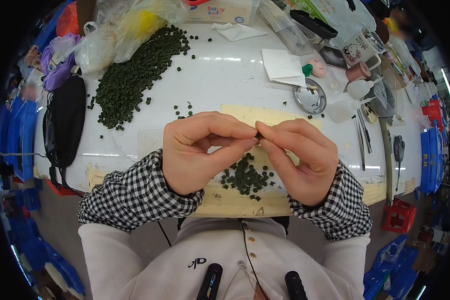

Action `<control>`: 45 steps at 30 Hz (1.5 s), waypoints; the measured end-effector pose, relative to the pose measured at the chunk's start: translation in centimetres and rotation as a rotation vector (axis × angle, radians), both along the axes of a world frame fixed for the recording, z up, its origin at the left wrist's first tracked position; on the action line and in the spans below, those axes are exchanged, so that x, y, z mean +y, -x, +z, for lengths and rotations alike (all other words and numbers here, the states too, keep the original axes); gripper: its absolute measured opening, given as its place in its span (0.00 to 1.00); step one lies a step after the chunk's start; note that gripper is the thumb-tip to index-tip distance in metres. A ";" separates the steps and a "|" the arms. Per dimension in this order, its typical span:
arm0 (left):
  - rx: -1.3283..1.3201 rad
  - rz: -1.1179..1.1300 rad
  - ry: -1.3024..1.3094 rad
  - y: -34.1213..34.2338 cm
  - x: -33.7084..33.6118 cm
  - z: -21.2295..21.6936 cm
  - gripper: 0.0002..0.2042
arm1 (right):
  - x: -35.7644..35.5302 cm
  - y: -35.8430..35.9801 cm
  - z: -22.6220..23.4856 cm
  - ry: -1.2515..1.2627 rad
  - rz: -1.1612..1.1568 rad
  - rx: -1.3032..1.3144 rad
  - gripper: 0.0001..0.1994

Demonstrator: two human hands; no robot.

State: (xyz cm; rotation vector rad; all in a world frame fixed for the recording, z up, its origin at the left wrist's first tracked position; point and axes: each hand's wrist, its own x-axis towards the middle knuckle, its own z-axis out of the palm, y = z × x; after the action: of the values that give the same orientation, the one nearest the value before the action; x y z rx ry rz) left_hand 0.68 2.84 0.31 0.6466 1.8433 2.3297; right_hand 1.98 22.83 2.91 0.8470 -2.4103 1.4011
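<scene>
Dark green pieces (130, 82) lie across a white table (220, 82) between blue bins (26, 140).

You have two hands (190, 161), one dark piece (258, 135) between them, two heaps of dark green pieces (130, 80), and, far right, one mug (356, 49), one spool (357, 73) and two squeeze bottles (341, 111)

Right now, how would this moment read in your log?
left hand: pinching small dark piece | right hand: fingertips at same piece | near edge: small green pile | far left: larger green pile
</scene>
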 end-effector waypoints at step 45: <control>-0.055 -0.070 -0.157 0.9 -0.1 -0.5 0.09 | -0.2 -0.1 -0.4 -0.067 0.007 0.101 0.19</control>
State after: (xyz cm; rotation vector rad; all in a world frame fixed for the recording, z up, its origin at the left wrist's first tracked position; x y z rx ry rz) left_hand -0.19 2.73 -0.16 0.6459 1.5998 2.4378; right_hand 2.06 22.63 2.55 0.9198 -2.3922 1.2539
